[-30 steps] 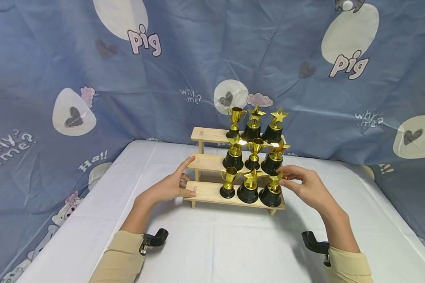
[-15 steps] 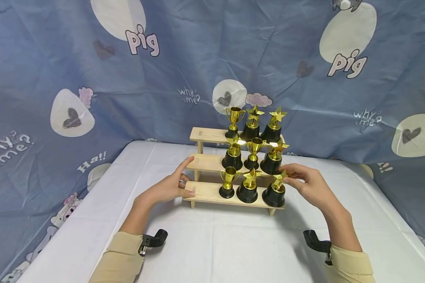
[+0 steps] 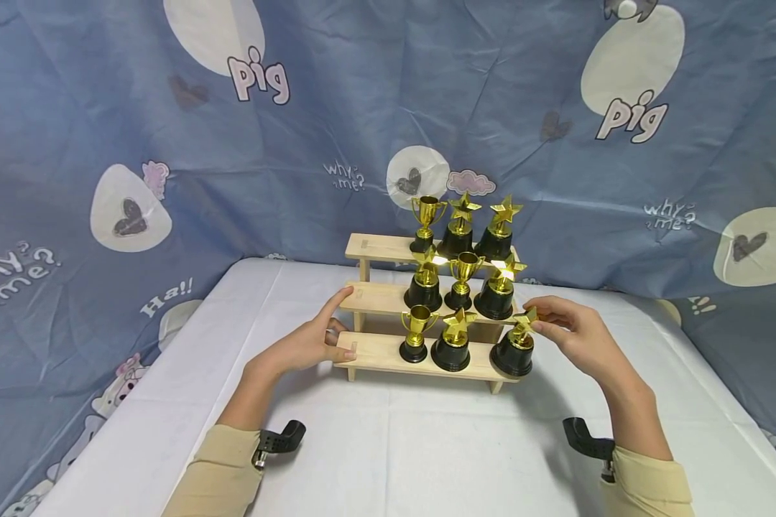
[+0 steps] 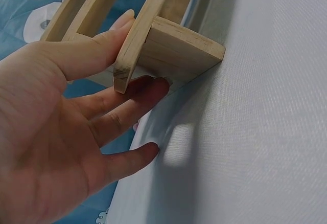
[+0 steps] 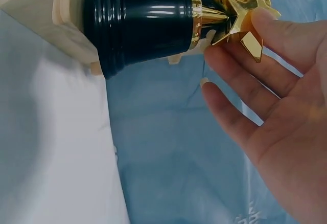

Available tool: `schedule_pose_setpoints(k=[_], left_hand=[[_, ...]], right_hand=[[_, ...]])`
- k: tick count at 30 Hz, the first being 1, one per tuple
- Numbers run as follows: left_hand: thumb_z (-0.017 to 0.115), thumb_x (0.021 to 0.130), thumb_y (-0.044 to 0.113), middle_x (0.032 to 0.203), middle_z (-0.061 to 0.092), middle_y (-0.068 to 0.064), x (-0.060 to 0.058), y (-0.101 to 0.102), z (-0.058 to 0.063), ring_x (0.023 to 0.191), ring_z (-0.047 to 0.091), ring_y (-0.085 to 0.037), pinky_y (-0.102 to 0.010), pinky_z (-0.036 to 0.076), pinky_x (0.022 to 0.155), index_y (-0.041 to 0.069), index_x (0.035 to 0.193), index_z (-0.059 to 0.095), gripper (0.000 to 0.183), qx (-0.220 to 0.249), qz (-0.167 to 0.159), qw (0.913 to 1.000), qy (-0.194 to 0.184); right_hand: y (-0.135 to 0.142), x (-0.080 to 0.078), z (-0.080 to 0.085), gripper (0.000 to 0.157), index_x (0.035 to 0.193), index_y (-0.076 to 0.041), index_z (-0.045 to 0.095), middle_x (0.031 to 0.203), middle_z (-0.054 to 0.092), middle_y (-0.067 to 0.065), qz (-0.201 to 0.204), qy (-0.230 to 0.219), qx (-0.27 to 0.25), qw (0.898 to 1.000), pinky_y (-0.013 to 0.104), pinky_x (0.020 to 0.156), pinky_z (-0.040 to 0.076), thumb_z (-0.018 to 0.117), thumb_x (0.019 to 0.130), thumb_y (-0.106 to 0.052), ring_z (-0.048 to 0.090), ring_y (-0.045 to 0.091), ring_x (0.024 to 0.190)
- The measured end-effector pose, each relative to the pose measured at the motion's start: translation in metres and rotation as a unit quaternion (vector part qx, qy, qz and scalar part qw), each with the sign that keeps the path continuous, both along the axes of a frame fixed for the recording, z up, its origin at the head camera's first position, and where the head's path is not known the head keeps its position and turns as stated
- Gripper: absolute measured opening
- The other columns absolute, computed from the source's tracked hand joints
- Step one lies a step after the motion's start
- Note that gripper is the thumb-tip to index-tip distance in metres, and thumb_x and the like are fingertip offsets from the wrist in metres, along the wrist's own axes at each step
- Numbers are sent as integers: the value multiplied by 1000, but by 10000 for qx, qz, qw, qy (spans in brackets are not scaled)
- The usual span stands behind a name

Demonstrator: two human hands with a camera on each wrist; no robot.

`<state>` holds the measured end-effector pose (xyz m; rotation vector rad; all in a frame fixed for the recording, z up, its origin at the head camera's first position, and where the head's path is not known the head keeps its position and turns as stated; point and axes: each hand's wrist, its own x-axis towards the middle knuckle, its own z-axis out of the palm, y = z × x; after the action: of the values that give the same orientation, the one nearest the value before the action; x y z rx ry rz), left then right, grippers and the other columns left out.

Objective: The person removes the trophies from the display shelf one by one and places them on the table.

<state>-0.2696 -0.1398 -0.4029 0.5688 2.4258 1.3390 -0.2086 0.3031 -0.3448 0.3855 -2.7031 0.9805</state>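
Observation:
My right hand (image 3: pixel 575 334) pinches the gold star of a star trophy (image 3: pixel 513 352) between thumb and fingers. In the right wrist view, this trophy's black base (image 5: pixel 148 19) sticks out past the end of the wooden board. My left hand (image 3: pixel 307 341) grips the left end of the three-step wooden display stand (image 3: pixel 378 347); in the left wrist view its thumb lies on top of a board (image 4: pixel 145 24) and fingers reach beneath. Beside the held trophy on the lowest step stand another star trophy (image 3: pixel 451 352) and a gold cup trophy (image 3: pixel 414 337).
On the middle step are two star trophies with a cup trophy (image 3: pixel 463 276) between them. The top step bears a cup trophy (image 3: pixel 425 222) and two star trophies. White cloth (image 3: pixel 453 445) covers the table, and a blue printed curtain (image 3: pixel 336 108) hangs behind.
My right hand has moved the star trophy to the right along the lowest step, away from its neighbour and over the step's right end. The left hand stays in place.

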Motion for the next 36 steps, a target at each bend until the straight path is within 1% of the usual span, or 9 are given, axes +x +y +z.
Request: schedule_pose_setpoints(k=[6, 10, 13, 21, 25, 28, 30, 32, 36], left_hand=[[80, 85, 23, 125, 56, -16, 0, -1, -2, 99, 64, -23, -40, 48, 87, 57, 152, -1, 111, -22, -5, 10000, 26], [80, 85, 23, 125, 56, -18, 1, -4, -4, 96, 63, -23, -38, 47, 84, 55, 153, -2, 111, -24, -19, 10000, 40], [80, 85, 23, 125, 56, -18, 1, -4, -5, 95, 61, -23, -37, 47, 83, 54, 153, -2, 111, 1, -70, 10000, 69], [81, 84, 22, 124, 56, -17, 0, -1, -4, 91, 62, -22, -37, 46, 83, 57, 152, -1, 111, 102, -77, 9999, 54], [81, 84, 24, 125, 56, -17, -1, -1, -6, 91, 62, -22, -38, 46, 84, 58, 151, -1, 111, 129, -105, 9999, 19], [81, 84, 24, 124, 57, -17, -2, -1, -6, 92, 63, -22, -38, 46, 85, 60, 150, -1, 111, 116, -109, 9999, 11], [81, 84, 24, 124, 57, -16, -2, -3, -6, 93, 63, -22, -39, 46, 87, 60, 150, -1, 111, 83, -78, 9999, 32], [81, 84, 24, 124, 57, -16, -2, -3, -6, 94, 63, -22, -39, 46, 88, 60, 150, 0, 111, 68, -51, 10000, 37], [81, 84, 22, 123, 57, -16, -3, -1, -6, 93, 61, -22, -39, 45, 87, 59, 151, 0, 111, 107, -78, 9999, 12]], right_hand=[[6, 0, -1, 27, 123, -12, 68, 103, 69, 9, -53, 9, -66, 10000, 25, 80, 50, 65, 97, -15, 60, -1, 90], [9, -1, -2, 28, 124, -10, 67, 104, 67, 9, -86, -100, -102, 9999, 26, 78, 50, 64, 98, -16, 60, 2, 90], [12, -2, -3, 28, 125, -11, 66, 104, 66, 9, -159, -123, -44, 9998, 27, 78, 50, 63, 98, -16, 59, 0, 89], [22, -7, 1, 28, 124, -11, 67, 103, 70, 10, -304, 233, 162, 9991, 24, 79, 49, 65, 96, -12, 56, -9, 87], [26, -11, 1, 29, 127, -12, 66, 106, 69, 13, -516, 156, -1, 9985, 24, 76, 48, 63, 98, -16, 55, -10, 86], [27, -16, 0, 31, 128, -11, 65, 108, 69, 14, -648, 134, -64, 9978, 28, 76, 47, 62, 99, -19, 54, -10, 85], [27, -20, -2, 32, 130, -11, 64, 110, 69, 16, -656, 127, -72, 9977, 32, 78, 48, 62, 99, -21, 54, -8, 87], [28, -24, -4, 33, 130, -11, 64, 112, 69, 17, -691, 140, -65, 9975, 36, 79, 47, 61, 100, -22, 56, -3, 89], [31, -29, -8, 33, 130, -10, 63, 114, 67, 19, -839, 188, -95, 9963, 42, 80, 47, 60, 101, -24, 62, 19, 96]])
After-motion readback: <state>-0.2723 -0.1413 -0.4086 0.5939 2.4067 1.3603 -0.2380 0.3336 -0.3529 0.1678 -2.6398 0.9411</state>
